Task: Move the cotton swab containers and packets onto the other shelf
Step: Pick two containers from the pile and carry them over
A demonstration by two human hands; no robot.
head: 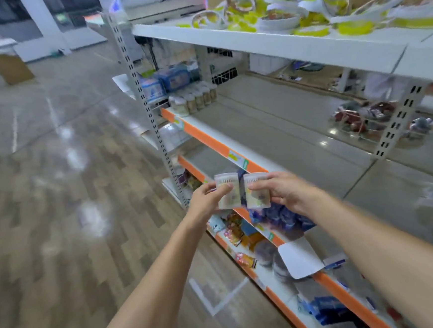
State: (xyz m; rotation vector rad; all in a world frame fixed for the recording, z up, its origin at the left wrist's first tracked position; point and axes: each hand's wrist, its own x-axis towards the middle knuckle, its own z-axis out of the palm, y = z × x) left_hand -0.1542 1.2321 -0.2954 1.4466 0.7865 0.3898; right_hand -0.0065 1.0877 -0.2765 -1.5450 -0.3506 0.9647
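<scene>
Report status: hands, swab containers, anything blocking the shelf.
Left hand grips one swab container; right hand grips another. Both held side by side in front of the shelves. Middle shelf mostly bare; jars at far end.

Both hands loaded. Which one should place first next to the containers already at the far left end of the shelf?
Probably left. The left hand holds its container on the side nearer the row of containers at the shelf end. The right hand with its container sits further right.
</scene>
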